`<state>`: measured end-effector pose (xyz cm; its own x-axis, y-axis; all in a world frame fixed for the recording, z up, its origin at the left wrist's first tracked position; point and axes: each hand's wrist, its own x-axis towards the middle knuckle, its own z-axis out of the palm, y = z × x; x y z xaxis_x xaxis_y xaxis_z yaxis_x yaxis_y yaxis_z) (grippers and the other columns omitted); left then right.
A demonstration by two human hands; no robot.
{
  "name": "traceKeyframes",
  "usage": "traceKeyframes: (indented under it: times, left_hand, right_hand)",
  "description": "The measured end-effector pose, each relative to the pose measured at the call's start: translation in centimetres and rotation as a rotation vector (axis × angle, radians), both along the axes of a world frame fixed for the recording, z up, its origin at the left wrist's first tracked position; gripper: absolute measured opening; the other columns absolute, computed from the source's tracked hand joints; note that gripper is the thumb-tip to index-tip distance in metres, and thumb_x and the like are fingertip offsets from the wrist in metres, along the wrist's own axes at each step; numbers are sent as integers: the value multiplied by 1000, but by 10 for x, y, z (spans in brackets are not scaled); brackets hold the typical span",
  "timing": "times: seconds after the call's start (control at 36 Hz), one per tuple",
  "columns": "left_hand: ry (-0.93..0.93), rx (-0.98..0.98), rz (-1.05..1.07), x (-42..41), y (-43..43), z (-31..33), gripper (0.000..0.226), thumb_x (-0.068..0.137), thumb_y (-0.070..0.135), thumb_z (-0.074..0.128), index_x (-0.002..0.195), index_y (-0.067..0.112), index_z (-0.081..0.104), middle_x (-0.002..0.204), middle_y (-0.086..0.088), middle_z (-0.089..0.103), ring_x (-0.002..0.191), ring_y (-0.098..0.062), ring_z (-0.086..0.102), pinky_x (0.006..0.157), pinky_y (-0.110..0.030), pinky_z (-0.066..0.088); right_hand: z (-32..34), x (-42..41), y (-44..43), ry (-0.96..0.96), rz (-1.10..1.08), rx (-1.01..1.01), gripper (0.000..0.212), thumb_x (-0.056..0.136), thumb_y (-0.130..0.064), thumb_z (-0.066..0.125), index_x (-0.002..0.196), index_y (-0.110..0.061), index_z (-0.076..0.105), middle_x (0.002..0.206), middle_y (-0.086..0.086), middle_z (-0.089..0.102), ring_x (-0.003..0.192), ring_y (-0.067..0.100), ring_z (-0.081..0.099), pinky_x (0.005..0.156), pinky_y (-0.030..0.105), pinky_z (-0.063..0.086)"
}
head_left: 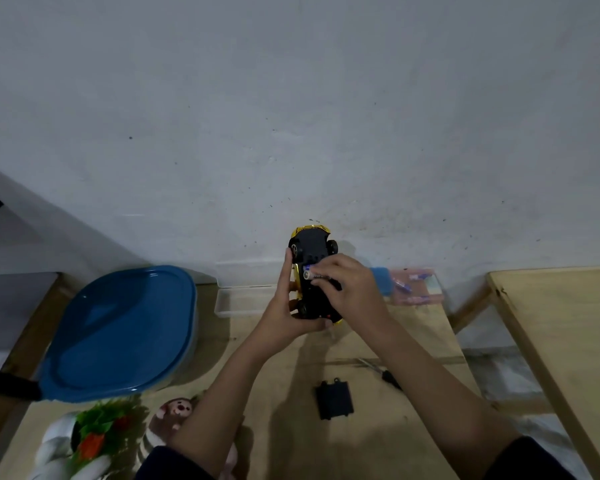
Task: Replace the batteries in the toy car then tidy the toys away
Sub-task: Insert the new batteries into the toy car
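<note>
I cradle the upturned toy car (311, 271) in my left hand (284, 306) while my right hand (352, 289) fingers pinch a battery (313, 274) over its open bay, where a tilted entry could jam or drop it.

Toy car (311, 271) held above the table (378, 438); lidded tub (118, 334) left, battery cover (335, 400) nearer (screwdriver (385, 374) beside).

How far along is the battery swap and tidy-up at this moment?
Done: the battery cover is off and lies on the table by the screwdriver. In hand: the left hand holds the car upside down while the right hand presses a battery into it. Left: refit the cover and put away the plush and other toys; the bin is closed.
</note>
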<state>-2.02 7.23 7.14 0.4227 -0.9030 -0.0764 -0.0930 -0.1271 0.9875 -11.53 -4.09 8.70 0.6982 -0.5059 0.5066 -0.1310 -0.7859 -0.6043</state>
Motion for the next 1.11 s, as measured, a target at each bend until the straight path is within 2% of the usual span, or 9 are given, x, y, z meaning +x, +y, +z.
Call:
traceKeyframes:
  times: [0.28, 0.44, 0.61, 0.67, 0.75, 0.86, 0.97, 1.06, 1.11]
  left_hand:
    - [-35, 40, -45, -2, 3, 8, 125, 69, 2, 80, 141, 51, -9, 120, 2, 47, 104, -10, 59, 81, -15, 50]
    - [-64, 51, -52, -2, 3, 8, 125, 68, 3, 81, 144, 48, -8, 119, 5, 47, 97, -2, 59, 82, -18, 51]
    - [-101, 70, -72, -4, 4, 9, 122, 69, 3, 80, 146, 42, -7, 114, 17, 45, 99, -8, 56, 79, -14, 49]
    - [-99, 71, -74, -4, 5, 8, 122, 70, 3, 80, 146, 41, -8, 116, 21, 44, 100, -8, 56, 80, -14, 49]
    - [-93, 73, -66, -3, 4, 7, 122, 70, 5, 80, 145, 43, -8, 118, 15, 45, 102, -9, 56, 83, -16, 50]
    - [-90, 64, -57, -2, 3, 5, 125, 69, 3, 81, 145, 43, -10, 122, 13, 47, 103, -2, 55, 87, -18, 50]
    - [-81, 56, -47, 1, 3, 5, 126, 67, 3, 82, 143, 47, -9, 122, 11, 47, 109, -9, 53, 88, -20, 50]
    - [-79, 57, -48, 3, 2, 6, 126, 68, 4, 81, 141, 51, -9, 123, 9, 46, 109, -9, 54, 85, -17, 50]
    - [-86, 56, -53, 5, 1, 7, 126, 68, 4, 81, 142, 51, -9, 124, 8, 46, 104, -3, 55, 84, -18, 50]
  right_hand:
    - [-6, -8, 4, 63, -11, -63, 16, 79, -6, 66, 93, -7, 73, 92, 7, 66, 87, 23, 59, 75, 20, 46]
    - [-3, -11, 7, 60, -48, -106, 18, 80, -12, 61, 95, -9, 72, 92, 6, 66, 84, 20, 63, 62, 27, 56]
    - [-6, -12, 7, 103, -59, -155, 18, 74, -2, 71, 91, -7, 73, 84, 7, 66, 74, 22, 65, 53, 30, 57]
    - [-7, -11, 7, 111, -60, -161, 21, 72, 2, 73, 91, -7, 73, 84, 8, 66, 74, 23, 65, 53, 31, 57]
    - [-8, -8, 8, 112, -69, -156, 19, 72, 3, 71, 89, -6, 72, 85, 9, 66, 76, 25, 64, 55, 33, 58]
    - [-4, -6, 9, 133, -51, -165, 14, 78, -3, 67, 91, -6, 69, 88, 8, 65, 82, 25, 62, 60, 37, 57]
    - [2, -7, 7, 134, -14, -187, 14, 80, -6, 60, 93, -7, 66, 90, 7, 64, 83, 24, 62, 59, 36, 57]
    - [3, -7, 6, 92, -12, -119, 14, 82, -6, 59, 94, -9, 65, 94, 5, 65, 86, 22, 62, 68, 33, 56]
    - [3, -7, 7, 59, -20, -50, 14, 84, -6, 59, 97, -9, 66, 97, 3, 64, 90, 18, 61, 76, 29, 53]
